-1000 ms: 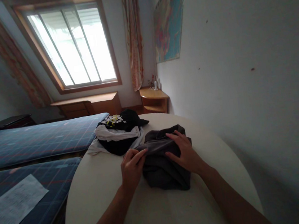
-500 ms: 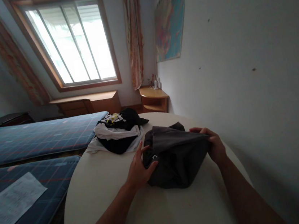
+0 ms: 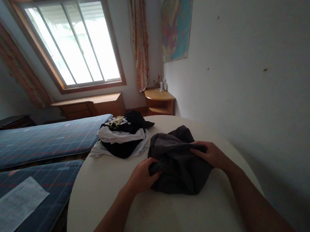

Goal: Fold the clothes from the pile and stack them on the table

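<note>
A dark grey garment lies bunched on the round white table; its exact kind cannot be made out. My left hand grips its left edge, thumb and fingers closed on the cloth. On the right, my right hand pinches a fold along the top of the same garment. Behind it to the left sits a heap of black and white clothes, with a black piece bearing a white and yellow print on top. My hands do not touch that heap.
Blue plaid mattresses stand left of the table, the nearer one bearing a printed sheet of paper. A white wall runs close along the right. At the back are a wooden corner shelf and a low desk.
My right hand has moved left and inward, folding the stretched right side of the garment over. My left fingers have closed on the cloth, and the small white logo is now hidden.
</note>
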### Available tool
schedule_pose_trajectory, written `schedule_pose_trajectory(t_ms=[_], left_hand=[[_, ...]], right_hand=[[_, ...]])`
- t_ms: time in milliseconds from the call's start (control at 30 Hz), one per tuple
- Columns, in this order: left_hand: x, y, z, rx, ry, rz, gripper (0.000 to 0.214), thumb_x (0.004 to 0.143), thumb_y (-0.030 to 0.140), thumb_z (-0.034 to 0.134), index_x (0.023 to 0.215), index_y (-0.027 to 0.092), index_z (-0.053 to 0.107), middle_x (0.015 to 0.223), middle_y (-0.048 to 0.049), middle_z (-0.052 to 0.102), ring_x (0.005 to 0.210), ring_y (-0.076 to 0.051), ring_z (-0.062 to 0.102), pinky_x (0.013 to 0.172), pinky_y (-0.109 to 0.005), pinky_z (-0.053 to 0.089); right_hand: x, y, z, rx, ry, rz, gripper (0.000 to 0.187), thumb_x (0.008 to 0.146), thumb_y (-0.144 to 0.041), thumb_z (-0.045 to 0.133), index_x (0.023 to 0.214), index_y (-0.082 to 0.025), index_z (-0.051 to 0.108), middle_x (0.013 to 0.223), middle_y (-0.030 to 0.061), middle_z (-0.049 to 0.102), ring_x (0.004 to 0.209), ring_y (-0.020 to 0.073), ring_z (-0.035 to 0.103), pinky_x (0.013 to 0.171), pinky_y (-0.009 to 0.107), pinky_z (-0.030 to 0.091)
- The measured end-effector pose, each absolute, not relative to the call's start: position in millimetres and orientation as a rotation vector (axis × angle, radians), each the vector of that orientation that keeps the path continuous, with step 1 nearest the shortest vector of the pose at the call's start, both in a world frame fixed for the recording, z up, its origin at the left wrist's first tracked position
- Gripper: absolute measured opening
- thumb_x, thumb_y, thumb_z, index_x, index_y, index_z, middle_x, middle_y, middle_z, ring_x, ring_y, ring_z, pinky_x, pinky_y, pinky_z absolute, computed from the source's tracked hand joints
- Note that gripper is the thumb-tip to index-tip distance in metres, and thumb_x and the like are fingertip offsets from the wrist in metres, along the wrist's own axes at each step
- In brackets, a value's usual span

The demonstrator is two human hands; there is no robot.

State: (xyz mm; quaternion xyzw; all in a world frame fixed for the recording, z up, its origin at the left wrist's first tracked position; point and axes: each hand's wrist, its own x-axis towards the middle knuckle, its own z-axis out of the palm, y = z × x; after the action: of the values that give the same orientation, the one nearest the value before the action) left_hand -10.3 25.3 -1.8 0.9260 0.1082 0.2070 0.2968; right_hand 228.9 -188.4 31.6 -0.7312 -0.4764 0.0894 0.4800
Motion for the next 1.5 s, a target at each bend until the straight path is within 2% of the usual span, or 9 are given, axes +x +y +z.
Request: schedule_pose_trajectory(t_ms=[367, 533, 667, 800, 967, 1167, 1300, 1367, 1500], left_hand=[[-4.5, 67.1, -8.7, 2.042, 0.645, 0.998, 0.032, 0.083, 0.039, 0.066, 0.110, 0.022, 0.072, 0.105, -0.0051, 0.076, 0.096, -0.024, 0.070, 0.091, -0.039, 0.054], [-5.4, 69.3, -7.8, 1.955, 0.653, 0.964, 0.036, 0.079, 0.039, 0.071, 0.109, 0.020, 0.072, 0.105, -0.0061, 0.076, 0.096, -0.024, 0.070, 0.092, -0.040, 0.054], [-6.5, 62.0, -6.8, 1.953, 0.571, 0.964, 0.034, 0.081, 0.035, 0.069, 0.112, 0.021, 0.072, 0.110, -0.0059, 0.075, 0.102, -0.024, 0.069, 0.096, -0.040, 0.053], [-7.1, 60.7, -8.5, 2.006, 0.517, 0.979, 0.031, 0.082, 0.033, 0.069, 0.111, 0.023, 0.073, 0.113, -0.0060, 0.074, 0.106, -0.024, 0.068, 0.100, -0.041, 0.051], [-5.5, 64.0, -10.1, 2.035, 0.450, 0.983, 0.029, 0.083, 0.032, 0.068, 0.111, 0.024, 0.073, 0.114, -0.0054, 0.073, 0.109, -0.023, 0.067, 0.101, -0.042, 0.049], [-5.5, 61.6, -5.4, 2.041, 0.402, 1.003, 0.027, 0.084, 0.031, 0.067, 0.109, 0.024, 0.074, 0.112, -0.0055, 0.073, 0.106, -0.023, 0.067, 0.099, -0.041, 0.050], [-7.2, 58.3, -3.8, 2.069, 0.352, 1.042, 0.024, 0.084, 0.028, 0.067, 0.107, 0.024, 0.074, 0.110, -0.0054, 0.073, 0.104, -0.023, 0.066, 0.098, -0.040, 0.051], [-8.0, 56.8, -3.3, 2.085, 0.293, 1.069, 0.023, 0.085, 0.026, 0.066, 0.106, 0.025, 0.074, 0.109, -0.0054, 0.073, 0.104, -0.022, 0.066, 0.098, -0.040, 0.051], [-8.6, 54.1, -2.0, 2.095, 0.156, 1.118, 0.019, 0.085, 0.021, 0.067, 0.103, 0.024, 0.074, 0.106, -0.0055, 0.073, 0.107, -0.022, 0.064, 0.099, -0.040, 0.049]], right_hand=[[207.1, -195.4, 47.8, -1.648, -1.401, 0.831, 0.030, 0.071, -0.047, 0.077, 0.062, -0.018, 0.073, 0.056, -0.0013, 0.059, 0.052, 0.0125, 0.049, 0.049, 0.023, 0.037], [216.3, -192.9, 42.6, -1.435, -1.296, 0.653, 0.055, 0.076, -0.070, 0.063, 0.057, -0.019, 0.065, 0.054, -0.0004, 0.054, 0.051, 0.0132, 0.047, 0.049, 0.025, 0.038], [220.2, -182.7, 36.6, -1.488, -1.077, 0.206, 0.040, 0.079, -0.060, 0.068, 0.090, -0.021, 0.072, 0.085, 0.0048, 0.069, 0.075, 0.0198, 0.063, 0.069, 0.031, 0.052], [205.5, -174.3, 36.9, -1.592, -1.226, 0.351, 0.074, 0.071, -0.048, 0.080, 0.138, -0.026, 0.056, 0.131, 0.0107, 0.063, 0.110, 0.0293, 0.064, 0.092, 0.043, 0.053], [171.4, -172.4, 52.7, -1.589, -1.522, 0.794, 0.036, 0.078, -0.037, 0.075, 0.112, -0.025, 0.075, 0.102, 0.0034, 0.075, 0.094, 0.0237, 0.069, 0.087, 0.036, 0.055], [139.6, -174.3, 65.4, -1.276, -1.675, 1.442, 0.048, 0.073, -0.042, 0.081, 0.116, -0.022, 0.074, 0.099, 0.0041, 0.076, 0.080, 0.0170, 0.071, 0.066, 0.022, 0.055], [147.8, -167.4, 57.5, -1.270, -1.528, 1.005, 0.028, 0.085, -0.044, 0.070, 0.099, -0.021, 0.078, 0.093, 0.0069, 0.076, 0.082, 0.0194, 0.071, 0.070, 0.028, 0.057], [156.8, -161.5, 49.0, -1.441, -1.398, 0.599, 0.029, 0.089, -0.041, 0.066, 0.110, -0.024, 0.074, 0.105, 0.0075, 0.075, 0.093, 0.0216, 0.071, 0.080, 0.034, 0.057], [169.0, -148.2, 27.5, -1.700, -1.510, 0.150, 0.077, 0.081, -0.035, 0.074, 0.150, -0.027, 0.042, 0.152, 0.0095, 0.046, 0.139, 0.0291, 0.043, 0.114, 0.051, 0.036]])
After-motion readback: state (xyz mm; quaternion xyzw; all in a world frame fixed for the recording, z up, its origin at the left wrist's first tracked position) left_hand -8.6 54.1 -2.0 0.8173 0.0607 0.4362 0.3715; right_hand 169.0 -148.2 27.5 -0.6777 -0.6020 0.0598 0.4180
